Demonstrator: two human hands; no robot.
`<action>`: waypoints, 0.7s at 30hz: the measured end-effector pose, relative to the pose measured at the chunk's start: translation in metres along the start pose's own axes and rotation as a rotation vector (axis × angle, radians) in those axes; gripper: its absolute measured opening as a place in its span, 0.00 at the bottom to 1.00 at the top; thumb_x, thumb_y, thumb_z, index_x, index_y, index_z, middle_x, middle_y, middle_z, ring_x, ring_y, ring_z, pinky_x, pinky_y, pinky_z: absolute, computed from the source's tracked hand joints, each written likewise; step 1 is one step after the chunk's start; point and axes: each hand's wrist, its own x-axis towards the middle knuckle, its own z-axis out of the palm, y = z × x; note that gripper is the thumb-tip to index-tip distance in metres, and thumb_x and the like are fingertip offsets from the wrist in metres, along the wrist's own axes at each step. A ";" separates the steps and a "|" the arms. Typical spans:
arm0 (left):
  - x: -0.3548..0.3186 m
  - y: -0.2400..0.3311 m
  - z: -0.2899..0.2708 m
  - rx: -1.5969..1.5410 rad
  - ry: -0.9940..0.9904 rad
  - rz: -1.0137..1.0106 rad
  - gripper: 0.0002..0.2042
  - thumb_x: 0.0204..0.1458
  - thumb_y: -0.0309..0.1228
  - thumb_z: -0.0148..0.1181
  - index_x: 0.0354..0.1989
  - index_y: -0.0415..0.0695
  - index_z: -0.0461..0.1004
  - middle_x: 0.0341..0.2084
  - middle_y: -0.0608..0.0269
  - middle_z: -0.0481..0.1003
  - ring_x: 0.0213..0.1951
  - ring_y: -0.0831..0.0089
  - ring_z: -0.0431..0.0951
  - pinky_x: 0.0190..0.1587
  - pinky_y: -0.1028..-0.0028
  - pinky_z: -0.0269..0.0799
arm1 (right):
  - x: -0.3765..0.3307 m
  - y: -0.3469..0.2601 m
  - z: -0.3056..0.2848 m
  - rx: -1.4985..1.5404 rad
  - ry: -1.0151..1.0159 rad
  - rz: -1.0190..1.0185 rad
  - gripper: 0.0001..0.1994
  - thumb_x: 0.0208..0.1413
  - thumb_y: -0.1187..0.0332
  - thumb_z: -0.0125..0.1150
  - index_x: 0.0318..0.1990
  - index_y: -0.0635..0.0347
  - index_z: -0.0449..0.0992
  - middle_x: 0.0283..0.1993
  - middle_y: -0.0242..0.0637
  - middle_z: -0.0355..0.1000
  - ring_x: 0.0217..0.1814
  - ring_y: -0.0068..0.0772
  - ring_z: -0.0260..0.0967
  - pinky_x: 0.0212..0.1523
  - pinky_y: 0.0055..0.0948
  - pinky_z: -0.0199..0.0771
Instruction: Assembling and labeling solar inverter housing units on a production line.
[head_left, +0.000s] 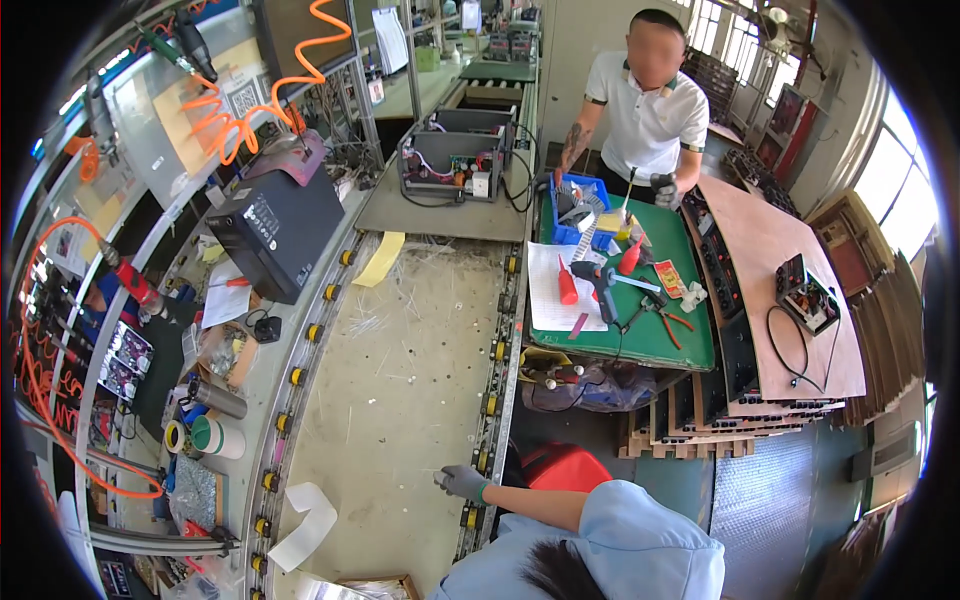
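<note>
White strip, lower left of the frame, looked light and bendy, best pinched by an edge; right hand, half open, seemed empty.

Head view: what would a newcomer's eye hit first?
Probably the bright orange hose coiling at the upper left. Next, the green table right of the conveyor, bearing two red bottles and a blue bin. Then the open grey casings, wiring exposed, at upper centre on the conveyor's far part.
</note>
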 end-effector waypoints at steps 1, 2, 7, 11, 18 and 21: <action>0.004 -0.009 -0.007 -0.019 0.008 0.019 0.23 0.52 0.40 0.53 0.52 0.38 0.66 0.38 0.43 0.72 0.43 0.59 0.73 0.46 0.56 0.68 | -0.006 0.003 0.004 -0.352 0.008 -0.169 0.18 0.58 0.54 0.47 0.41 0.59 0.74 0.34 0.40 0.74 0.36 0.36 0.73 0.37 0.35 0.72; 0.007 -0.018 -0.011 -0.038 0.015 0.037 0.22 0.52 0.40 0.54 0.52 0.38 0.66 0.38 0.44 0.72 0.43 0.59 0.73 0.46 0.57 0.68 | -0.011 0.005 0.007 -0.706 0.021 -0.331 0.18 0.57 0.54 0.46 0.41 0.58 0.74 0.37 0.44 0.74 0.41 0.43 0.73 0.40 0.40 0.71; 0.006 -0.048 -0.023 -0.128 0.064 0.083 0.21 0.52 0.39 0.54 0.51 0.38 0.66 0.37 0.46 0.72 0.41 0.60 0.72 0.44 0.58 0.68 | -0.030 0.035 -0.007 -0.950 -0.106 -0.339 0.16 0.55 0.56 0.47 0.42 0.56 0.73 0.42 0.47 0.73 0.47 0.51 0.70 0.45 0.46 0.68; -0.007 -0.073 -0.038 -0.182 0.120 0.078 0.20 0.51 0.38 0.55 0.50 0.38 0.67 0.36 0.47 0.72 0.39 0.61 0.72 0.42 0.60 0.68 | -0.035 0.049 -0.014 -1.064 -0.110 -0.406 0.15 0.54 0.56 0.47 0.41 0.54 0.72 0.40 0.44 0.72 0.46 0.49 0.70 0.45 0.45 0.68; -0.022 -0.100 -0.041 -0.272 0.221 0.053 0.19 0.51 0.36 0.57 0.48 0.39 0.67 0.34 0.49 0.72 0.36 0.63 0.72 0.39 0.62 0.68 | -0.034 0.043 -0.015 -1.098 -0.144 -0.387 0.14 0.55 0.55 0.47 0.40 0.53 0.72 0.40 0.42 0.72 0.46 0.47 0.70 0.45 0.45 0.68; -0.031 -0.110 -0.046 -0.301 0.267 0.036 0.18 0.50 0.35 0.57 0.47 0.39 0.68 0.34 0.50 0.72 0.35 0.63 0.71 0.38 0.63 0.68 | -0.034 0.043 -0.015 -1.109 -0.146 -0.383 0.14 0.55 0.55 0.47 0.39 0.53 0.72 0.40 0.42 0.72 0.45 0.47 0.70 0.45 0.44 0.68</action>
